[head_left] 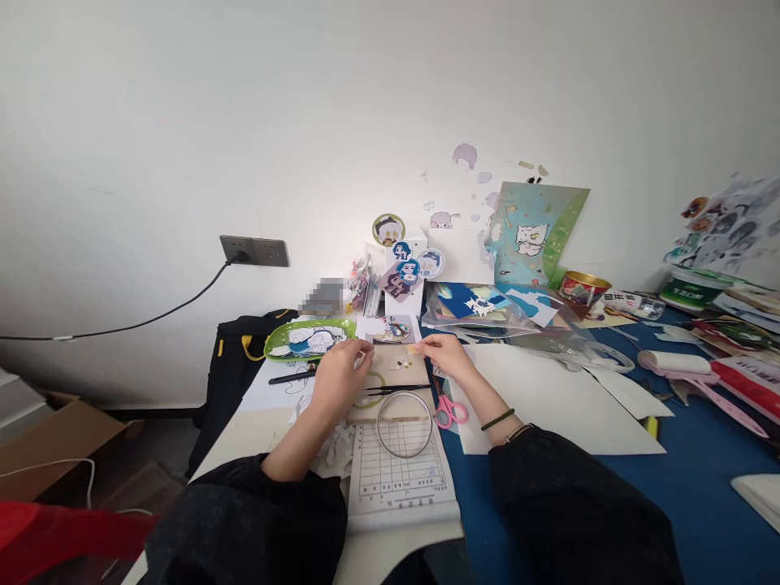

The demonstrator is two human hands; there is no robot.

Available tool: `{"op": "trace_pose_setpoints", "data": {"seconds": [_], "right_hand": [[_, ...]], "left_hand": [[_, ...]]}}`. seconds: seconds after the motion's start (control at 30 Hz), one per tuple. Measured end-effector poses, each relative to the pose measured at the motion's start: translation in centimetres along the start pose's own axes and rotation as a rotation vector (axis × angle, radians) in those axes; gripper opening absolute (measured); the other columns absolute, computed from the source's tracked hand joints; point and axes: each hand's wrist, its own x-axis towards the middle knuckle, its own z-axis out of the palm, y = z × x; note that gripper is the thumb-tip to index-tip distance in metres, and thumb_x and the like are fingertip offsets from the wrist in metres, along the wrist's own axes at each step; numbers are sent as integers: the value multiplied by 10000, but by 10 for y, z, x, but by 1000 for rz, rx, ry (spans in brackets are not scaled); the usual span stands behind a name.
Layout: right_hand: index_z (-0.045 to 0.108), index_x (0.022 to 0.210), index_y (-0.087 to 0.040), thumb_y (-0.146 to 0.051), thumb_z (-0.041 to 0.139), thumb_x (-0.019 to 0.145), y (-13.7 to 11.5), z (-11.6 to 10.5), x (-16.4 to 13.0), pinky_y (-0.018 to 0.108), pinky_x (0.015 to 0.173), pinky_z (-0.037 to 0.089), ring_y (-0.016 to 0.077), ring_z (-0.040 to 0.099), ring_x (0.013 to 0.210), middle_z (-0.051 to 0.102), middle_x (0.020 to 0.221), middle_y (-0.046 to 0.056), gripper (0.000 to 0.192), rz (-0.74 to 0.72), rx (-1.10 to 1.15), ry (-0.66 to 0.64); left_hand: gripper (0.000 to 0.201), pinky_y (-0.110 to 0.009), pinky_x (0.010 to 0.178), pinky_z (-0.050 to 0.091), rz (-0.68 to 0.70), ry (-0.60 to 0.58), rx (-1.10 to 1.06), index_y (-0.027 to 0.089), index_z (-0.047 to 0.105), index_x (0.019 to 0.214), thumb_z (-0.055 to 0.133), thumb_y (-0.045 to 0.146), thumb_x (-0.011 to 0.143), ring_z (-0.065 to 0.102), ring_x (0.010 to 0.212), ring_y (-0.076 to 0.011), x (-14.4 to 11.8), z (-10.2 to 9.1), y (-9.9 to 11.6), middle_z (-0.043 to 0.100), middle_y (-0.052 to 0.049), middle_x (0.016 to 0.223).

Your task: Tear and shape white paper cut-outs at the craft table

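Observation:
My right hand (448, 356) pinches a small yellowish paper piece (413, 349) between thumb and fingertips. Opposite it, my left hand (342, 375) is closed, its fingertips pressed together; whatever they may hold is too small to make out. Between the hands lies a beige board (418, 374) with a small printed cut-out (400, 363) on it. Dark tweezers (396, 390) rest across the board's near part. Just below sits a clear-looking ring (379, 435), overlapping a printed form pad (399, 487). Pink-handled scissors (451, 413) lie close beneath my right hand.
A green tray (274, 345) of paper cut-outs and a black pen-like tool (291, 378) are at left. White sheets (548, 398) cover part of the blue tabletop (517, 479). Plastic bags (512, 321), a gold-rimmed tub (585, 286) and a pink-handled roller (679, 366) stand or lie rightward.

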Motion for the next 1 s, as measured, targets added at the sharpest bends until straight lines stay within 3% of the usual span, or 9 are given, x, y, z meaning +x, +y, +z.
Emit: {"op": "trace_pose_setpoints", "data": {"seconds": [0.17,0.3,0.4,0.47,0.57,0.77,1.0], "right_hand": [[681,765,-159,-445,614,751,-15,13,-9,209,448,347,88,472,475,641,648,3,294,-155,-5,-60],[693,898,-167,-416,503,861,-19,14,-12,229,504,422,115,527,532,670,725,27,316,-265,-119,-79],[700,992,-191,-236,469,882,-12,3,-11,286,702,475,161,601,759,677,933,64,260,-359,-273,-50],[712,1011,-228,-87,487,826,-6,-4,-9,320,827,450,191,590,939,652,1050,67,324,-424,-387,-74],[725,1006,-264,12,483,775,2,-11,-9,336,877,431,208,563,1023,651,1081,60,434,-487,-517,-142],[752,887,-233,24,539,745,2,-17,-9,347,873,437,210,587,965,700,1022,56,363,-496,-581,-177],[748,767,-197,-84,576,774,-1,-17,-10,362,843,449,208,612,869,721,893,66,206,-317,-338,-67]], "left_hand": [[276,-285,702,482,-5,-79,-214,204,667,938,549,408,795,647,760,-194,1,2,11,722,-48,903],[255,-278,676,484,-65,-106,-337,196,680,835,557,413,781,660,725,-197,0,-1,15,732,-37,785],[267,-290,661,481,-143,-59,-374,182,663,803,552,422,772,663,718,-212,1,-4,12,726,-50,754],[266,-294,656,474,-187,-23,-378,178,651,777,556,426,759,658,714,-216,1,-6,10,718,-53,738],[277,-289,644,462,-228,12,-374,180,642,753,553,442,751,650,707,-216,2,-7,7,711,-50,728],[266,-286,641,441,-257,41,-351,188,626,738,547,441,756,632,690,-209,3,-6,2,690,-37,701],[253,-275,627,430,-245,32,-344,188,622,731,541,426,762,618,675,-198,2,-7,1,673,-25,673]]}}
